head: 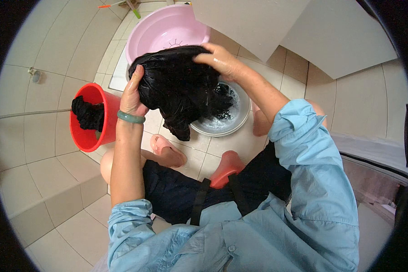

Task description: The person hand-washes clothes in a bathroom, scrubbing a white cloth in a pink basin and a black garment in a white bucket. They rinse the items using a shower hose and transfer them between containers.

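Note:
A wet black garment (176, 78) hangs bunched between my two hands. My left hand (134, 91), a green bangle on its wrist, grips the left edge with the thumb on top. At the upper right edge, my right hand (222, 61) holds the cloth between thumb and fingers. Part of the cloth hangs over a round metal basin (239, 119) with sudsy water in it; whether it touches the water I cannot tell. Behind the garment stands a pink plastic tub (166, 25), its near side hidden by the cloth.
To the left, a red bucket (110, 119) holds dark cloth (88, 114). A hose (30, 114) runs along the tiled wall to it. A red plastic stool (226, 170) shows between my legs. White panels (244, 23) jut in at upper right. A pink slipper (161, 142) is on my left foot.

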`<state>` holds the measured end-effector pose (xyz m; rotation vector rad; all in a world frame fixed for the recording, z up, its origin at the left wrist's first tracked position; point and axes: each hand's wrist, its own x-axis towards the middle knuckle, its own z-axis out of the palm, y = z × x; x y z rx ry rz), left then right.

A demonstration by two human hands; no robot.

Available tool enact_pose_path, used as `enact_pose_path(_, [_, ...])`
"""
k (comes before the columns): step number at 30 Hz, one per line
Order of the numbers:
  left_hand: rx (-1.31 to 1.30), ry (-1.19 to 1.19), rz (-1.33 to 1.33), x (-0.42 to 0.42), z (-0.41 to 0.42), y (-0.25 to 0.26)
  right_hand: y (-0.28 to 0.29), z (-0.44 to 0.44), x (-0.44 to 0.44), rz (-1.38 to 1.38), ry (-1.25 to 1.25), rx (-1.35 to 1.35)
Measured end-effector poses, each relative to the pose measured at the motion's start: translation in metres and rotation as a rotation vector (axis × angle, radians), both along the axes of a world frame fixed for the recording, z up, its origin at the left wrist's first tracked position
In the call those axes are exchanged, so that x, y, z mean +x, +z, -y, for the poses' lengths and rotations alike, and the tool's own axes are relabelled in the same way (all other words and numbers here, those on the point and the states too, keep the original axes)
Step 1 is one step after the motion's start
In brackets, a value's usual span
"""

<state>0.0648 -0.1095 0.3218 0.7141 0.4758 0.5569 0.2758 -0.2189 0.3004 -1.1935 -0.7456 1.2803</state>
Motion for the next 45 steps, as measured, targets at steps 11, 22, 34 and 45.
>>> enact_pose_path(11, [-0.343,0.044,-0.152,0.056,0.049,-0.044,-0.012,-0.011,-0.072,1.216,-0.31,0.367])
enact_pose_path(22, [-0.354,0.039,-0.207,0.055,0.047,-0.02,-0.002,-0.015,-0.069,1.1,-0.35,0.144])
enact_pose_path(34, [-0.093,-0.335,0.179,0.042,0.016,0.006,0.007,-0.004,-0.037,0.962,-0.176,0.284])
enact_pose_path(45, [-0.982,-0.199,-0.244,0.036,0.11,-0.056,0.023,0.022,-0.038,0.632,-0.601,0.252])
